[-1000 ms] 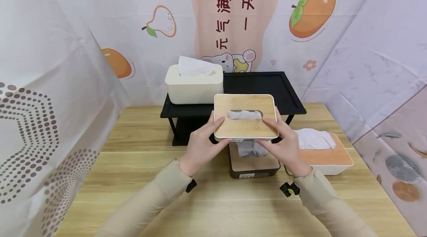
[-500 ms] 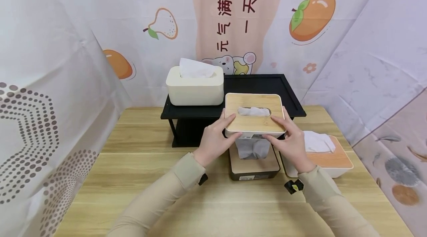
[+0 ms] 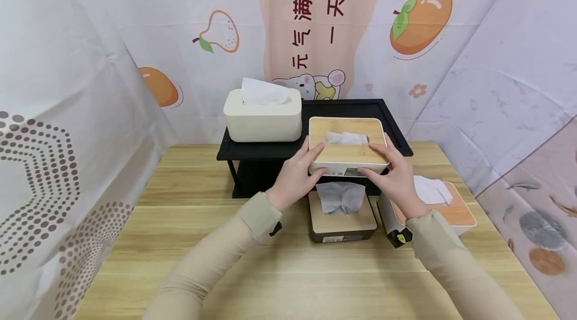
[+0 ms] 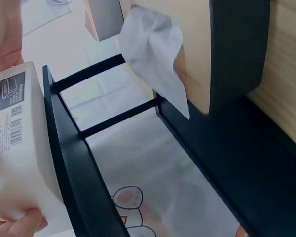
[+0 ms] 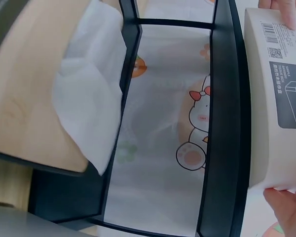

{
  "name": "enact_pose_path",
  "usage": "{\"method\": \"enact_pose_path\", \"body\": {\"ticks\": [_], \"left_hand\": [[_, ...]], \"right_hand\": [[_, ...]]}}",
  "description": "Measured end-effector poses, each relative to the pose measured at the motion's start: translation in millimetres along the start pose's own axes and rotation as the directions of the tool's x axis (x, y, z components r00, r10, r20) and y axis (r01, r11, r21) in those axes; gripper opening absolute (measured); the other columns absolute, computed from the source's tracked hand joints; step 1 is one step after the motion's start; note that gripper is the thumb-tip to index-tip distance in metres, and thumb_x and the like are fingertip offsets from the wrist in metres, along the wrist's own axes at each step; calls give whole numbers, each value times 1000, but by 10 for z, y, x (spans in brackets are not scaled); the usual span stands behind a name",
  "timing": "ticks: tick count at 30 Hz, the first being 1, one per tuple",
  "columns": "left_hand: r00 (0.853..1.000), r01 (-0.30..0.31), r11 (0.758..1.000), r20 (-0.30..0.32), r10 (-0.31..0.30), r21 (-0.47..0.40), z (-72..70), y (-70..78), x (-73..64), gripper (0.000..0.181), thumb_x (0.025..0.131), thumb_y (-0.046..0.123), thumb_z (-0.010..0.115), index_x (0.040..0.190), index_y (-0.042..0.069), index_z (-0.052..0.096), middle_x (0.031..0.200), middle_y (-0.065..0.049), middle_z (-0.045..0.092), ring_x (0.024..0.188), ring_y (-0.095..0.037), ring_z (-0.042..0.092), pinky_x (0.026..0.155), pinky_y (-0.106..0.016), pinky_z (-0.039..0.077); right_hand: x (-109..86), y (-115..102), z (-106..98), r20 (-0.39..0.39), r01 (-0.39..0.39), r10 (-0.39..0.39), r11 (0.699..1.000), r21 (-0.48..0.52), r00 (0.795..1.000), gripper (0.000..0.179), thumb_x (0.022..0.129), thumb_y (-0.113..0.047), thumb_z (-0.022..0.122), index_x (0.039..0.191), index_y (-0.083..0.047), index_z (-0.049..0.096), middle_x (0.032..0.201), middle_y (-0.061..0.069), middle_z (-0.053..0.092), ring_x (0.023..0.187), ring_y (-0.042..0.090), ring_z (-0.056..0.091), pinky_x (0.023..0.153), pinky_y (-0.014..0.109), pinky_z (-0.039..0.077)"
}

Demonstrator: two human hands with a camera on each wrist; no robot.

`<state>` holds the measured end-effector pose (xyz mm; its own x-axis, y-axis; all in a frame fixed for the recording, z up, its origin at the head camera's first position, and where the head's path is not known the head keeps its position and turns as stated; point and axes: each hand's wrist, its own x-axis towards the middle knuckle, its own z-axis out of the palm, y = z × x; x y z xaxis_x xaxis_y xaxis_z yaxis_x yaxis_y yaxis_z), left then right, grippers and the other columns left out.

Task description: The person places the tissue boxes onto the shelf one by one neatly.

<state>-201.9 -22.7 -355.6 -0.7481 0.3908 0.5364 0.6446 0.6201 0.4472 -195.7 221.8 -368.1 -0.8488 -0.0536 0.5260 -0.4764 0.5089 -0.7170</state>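
Note:
Both hands hold a white tissue box (image 3: 324, 155) with a bamboo lid and a tissue in its slot. My left hand (image 3: 294, 178) grips its left side, thumb on the labelled front; my right hand (image 3: 400, 181) grips the right side likewise. In the head view the box overlaps the right part of the black rack (image 3: 311, 107). The left wrist view has the box (image 4: 27, 163) beside the shelf edge, as does the right wrist view, where the box (image 5: 260, 113) shows a dark label. Whether it touches the shelf cannot be told. A cream tissue box (image 3: 263, 124) stands on the shelf's left.
A dark-sided tissue box (image 3: 320, 220) with a wooden lid sits on the table in front of the rack. To its right is a white tissue box (image 3: 462, 210) with an orange-brown lid, partly behind my right hand. Printed curtains (image 3: 158, 24) surround the wooden table (image 3: 203, 240).
Both hands have carried the bamboo-lidded tissue box to the right and a little farther away, up over the rack's shelf. More of the dark-sided tissue box below now shows.

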Motion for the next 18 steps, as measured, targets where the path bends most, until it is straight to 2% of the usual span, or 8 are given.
{"method": "enact_pose_path", "body": {"ticks": [3, 7, 11, 14, 18], "left_hand": [[999, 14, 1000, 32, -14, 16, -2, -9, 73, 57, 88, 19, 68, 139, 6, 47, 144, -35, 31, 108, -40, 60, 85, -39, 53], [997, 40, 999, 66, -42, 28, -1, -38, 148, 58, 89, 20, 67, 141, 8, 45, 145, -35, 30, 111, -39, 59, 89, -39, 52], [995, 56, 998, 80, -58, 35, 1, -71, 213, 58, 89, 19, 67, 141, 8, 44, 145, -35, 30, 114, -37, 58, 91, -37, 51], [993, 68, 997, 90, -70, 32, 4, -90, 264, 59, 88, 19, 68, 142, 8, 44, 146, -34, 29, 119, -37, 55, 92, -36, 51], [989, 100, 995, 107, -103, 28, 14, -113, 342, 60, 88, 19, 68, 142, 9, 44, 148, -32, 28, 124, -36, 50, 95, -37, 48]], "right_hand": [[79, 7, -35, 11, 7, -7, 1000, -29, 1000, 56, 73, -1, 79, 125, 0, 59, 152, 23, 27, 138, 40, 31, 69, 3, 36], [169, 35, -43, 30, -20, 22, 996, -83, 999, 56, 76, -7, 79, 127, -3, 58, 152, 22, 27, 137, 38, 32, 66, 11, 34], [258, 55, -48, 63, -52, 61, 990, -129, 996, 58, 78, -15, 78, 130, -5, 56, 153, 21, 27, 136, 39, 34, 71, 19, 34], [329, 67, -51, 87, -49, 63, 987, -152, 994, 60, 78, -16, 79, 131, -5, 54, 153, 21, 27, 136, 39, 34, 76, 27, 39], [425, 97, -57, 122, -32, 57, 980, -198, 991, 65, 75, -14, 80, 132, -3, 51, 153, 22, 25, 139, 40, 29, 89, 48, 44]]}}
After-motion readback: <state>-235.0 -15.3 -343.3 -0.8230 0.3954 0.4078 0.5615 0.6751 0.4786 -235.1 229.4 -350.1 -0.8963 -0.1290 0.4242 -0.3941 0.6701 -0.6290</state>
